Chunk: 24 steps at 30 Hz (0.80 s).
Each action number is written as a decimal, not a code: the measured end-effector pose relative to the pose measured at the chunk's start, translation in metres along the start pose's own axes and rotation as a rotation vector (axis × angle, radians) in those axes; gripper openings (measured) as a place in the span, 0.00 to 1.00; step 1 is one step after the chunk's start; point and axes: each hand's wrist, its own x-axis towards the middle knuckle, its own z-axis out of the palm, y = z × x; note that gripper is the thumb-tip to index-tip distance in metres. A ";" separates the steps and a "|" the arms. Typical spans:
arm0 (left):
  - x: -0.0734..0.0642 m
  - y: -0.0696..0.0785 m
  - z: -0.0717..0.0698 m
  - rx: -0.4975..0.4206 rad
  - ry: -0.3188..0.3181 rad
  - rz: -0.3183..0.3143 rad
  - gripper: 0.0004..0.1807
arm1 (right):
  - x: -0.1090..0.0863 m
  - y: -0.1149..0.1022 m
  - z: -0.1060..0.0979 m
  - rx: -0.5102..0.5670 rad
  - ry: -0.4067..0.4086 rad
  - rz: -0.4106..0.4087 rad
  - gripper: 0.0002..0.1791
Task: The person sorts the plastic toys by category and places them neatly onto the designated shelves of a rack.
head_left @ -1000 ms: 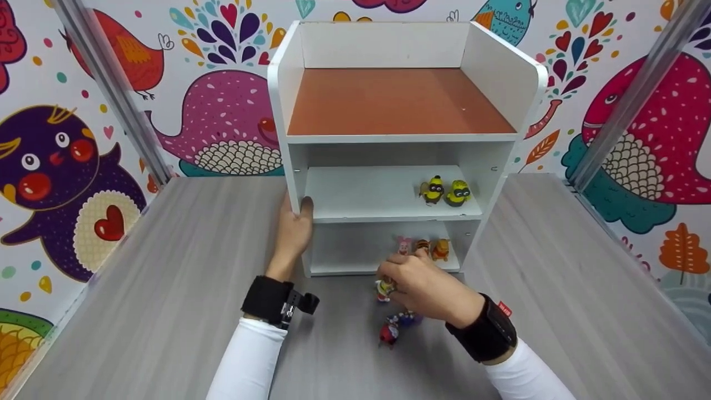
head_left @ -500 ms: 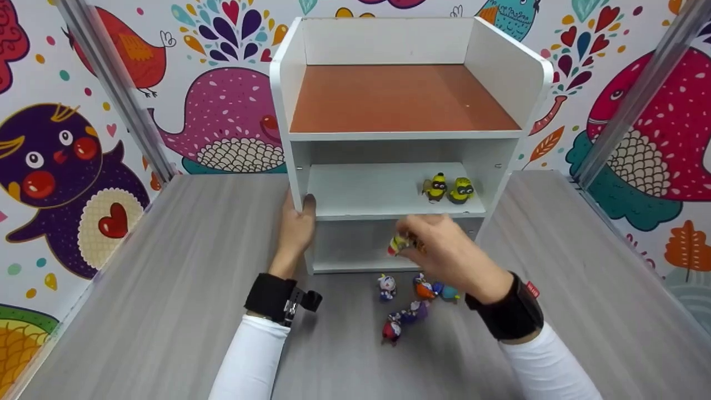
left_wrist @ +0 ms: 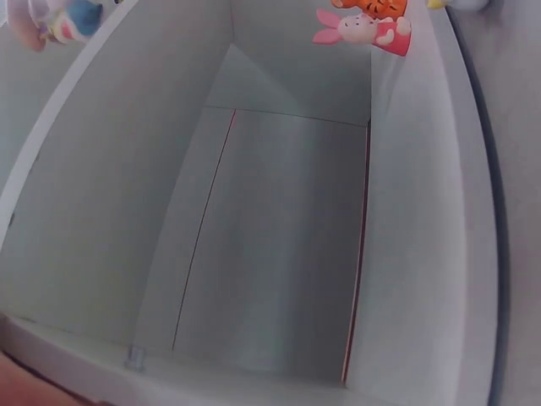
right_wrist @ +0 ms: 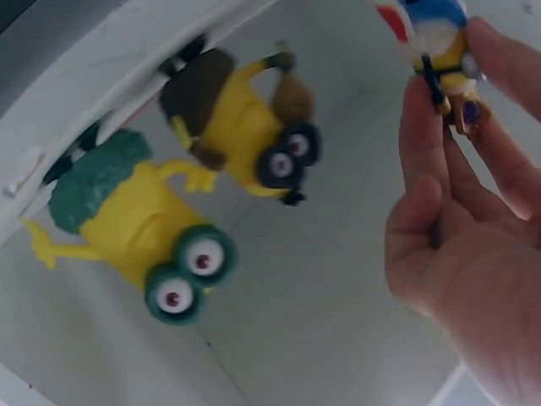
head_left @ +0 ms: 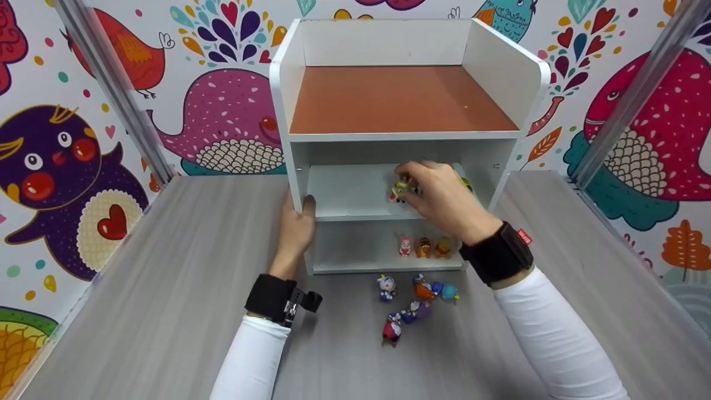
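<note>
My left hand (head_left: 295, 230) grips the left side panel of the small white bookshelf (head_left: 377, 135), thumb on its front edge. In the left wrist view, only a sliver of that hand shows at the lower left. Over the middle shelf (head_left: 350, 191), my right hand (head_left: 444, 197) pinches a small yellow minion figurine (right_wrist: 444, 59) with blue and red parts between thumb and fingertips. Beside it, a minion with green goggles (right_wrist: 139, 220) and one with dark goggles and a sack (right_wrist: 245, 118) stand on the same shelf. In the head view, my right hand mostly covers these two.
On the bottom shelf stand a pink piglet (head_left: 405, 246), a striped tiger (head_left: 424, 248) and an orange bear figurine (head_left: 442, 248). Several more figurines, among them a white one (head_left: 387, 288) and a red one (head_left: 391, 329), are on the grey floor before the bookshelf.
My right hand has lifted the minion figurine from the floor in front of the bookshelf, up past the bottom shelf to the middle shelf. The left hand has kept its grip on the side panel.
</note>
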 end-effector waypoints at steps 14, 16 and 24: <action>0.000 -0.002 0.002 -0.015 -0.014 0.010 0.32 | 0.009 0.013 0.009 -0.092 -0.016 0.042 0.18; 0.000 -0.002 0.002 -0.014 -0.015 0.011 0.32 | 0.009 0.013 0.010 -0.097 -0.017 0.041 0.18; 0.000 -0.001 0.000 0.000 -0.010 -0.002 0.33 | 0.008 0.016 0.014 -0.086 -0.008 0.033 0.17</action>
